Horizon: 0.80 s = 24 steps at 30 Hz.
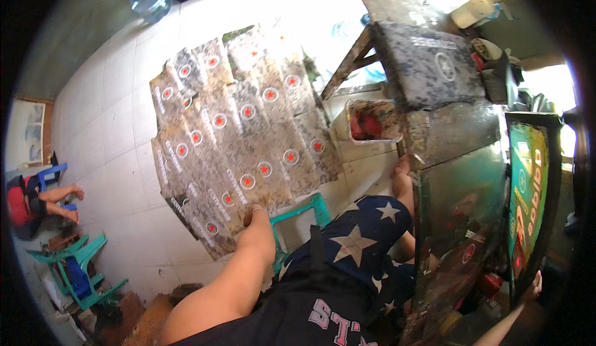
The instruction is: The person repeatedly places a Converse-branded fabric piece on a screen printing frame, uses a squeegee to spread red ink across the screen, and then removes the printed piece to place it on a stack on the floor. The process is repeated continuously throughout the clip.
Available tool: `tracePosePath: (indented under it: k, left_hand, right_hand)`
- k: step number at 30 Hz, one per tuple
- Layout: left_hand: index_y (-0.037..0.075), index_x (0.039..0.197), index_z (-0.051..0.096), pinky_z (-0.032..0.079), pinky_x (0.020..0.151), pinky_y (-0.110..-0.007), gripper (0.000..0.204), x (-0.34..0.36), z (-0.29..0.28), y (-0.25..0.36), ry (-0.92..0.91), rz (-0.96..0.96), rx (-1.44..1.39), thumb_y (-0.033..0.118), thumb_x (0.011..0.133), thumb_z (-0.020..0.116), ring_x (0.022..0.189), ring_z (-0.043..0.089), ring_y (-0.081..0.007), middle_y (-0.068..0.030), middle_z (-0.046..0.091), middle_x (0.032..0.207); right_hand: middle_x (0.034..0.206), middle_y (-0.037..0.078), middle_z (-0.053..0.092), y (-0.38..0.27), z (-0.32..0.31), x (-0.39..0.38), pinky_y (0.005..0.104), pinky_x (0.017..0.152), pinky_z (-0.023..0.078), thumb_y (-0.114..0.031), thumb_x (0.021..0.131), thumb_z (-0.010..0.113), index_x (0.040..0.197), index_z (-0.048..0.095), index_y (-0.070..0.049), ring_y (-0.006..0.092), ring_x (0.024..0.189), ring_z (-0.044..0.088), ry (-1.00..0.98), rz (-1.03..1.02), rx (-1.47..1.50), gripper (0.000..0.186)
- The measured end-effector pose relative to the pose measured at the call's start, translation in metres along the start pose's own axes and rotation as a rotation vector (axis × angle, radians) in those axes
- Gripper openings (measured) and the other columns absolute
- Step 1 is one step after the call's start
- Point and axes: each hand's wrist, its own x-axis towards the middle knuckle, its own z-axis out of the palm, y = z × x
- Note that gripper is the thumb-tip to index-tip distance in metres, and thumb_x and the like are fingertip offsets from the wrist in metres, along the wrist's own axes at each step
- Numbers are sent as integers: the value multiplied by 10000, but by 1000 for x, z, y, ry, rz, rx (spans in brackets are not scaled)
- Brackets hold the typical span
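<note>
My left arm reaches forward from the lower left. My left hand is at the near edge of several mottled grey printed pieces with red stars, laid out on the floor; its fingers are too small and foreshortened to make out. At the lower right, my right hand grips the lower end of a dark-framed screen-printing frame, which stands tilted with a green and yellow face. Beside it runs a long, stained dark table, with another mottled grey piece lying on its far part.
A stained square tub with red inside stands against the table. A green stool is in front of me. Far left, a person sits near a green plastic chair. Water jugs stand by the back wall.
</note>
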Motion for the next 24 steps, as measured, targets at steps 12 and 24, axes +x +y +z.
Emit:
tracePosePath:
  k: [12, 24]
  left_hand:
    - [17, 1101, 646, 524, 858, -382, 198, -480, -45, 50, -1199, 1926, -212, 134, 941, 646, 952, 659, -278, -153, 664, 1056]
    - [145, 1525, 463, 96, 1258, -532, 688, -614, 33, -96, -1272, 3078, 1011, 473, 945, 635, 1535, 257, -293, -15, 407, 1611]
  right_hand:
    - [723, 165, 521, -131, 50, -57, 486, 737, 363, -409, 954, 610, 724, 515, -39, 355, 788, 483, 469, 36, -177, 446]
    - [671, 208, 652, -133, 18, -18, 447, 737, 526, -582, 911, 622, 763, 691, 28, 370, 706, 672, 470, -153, -31, 632]
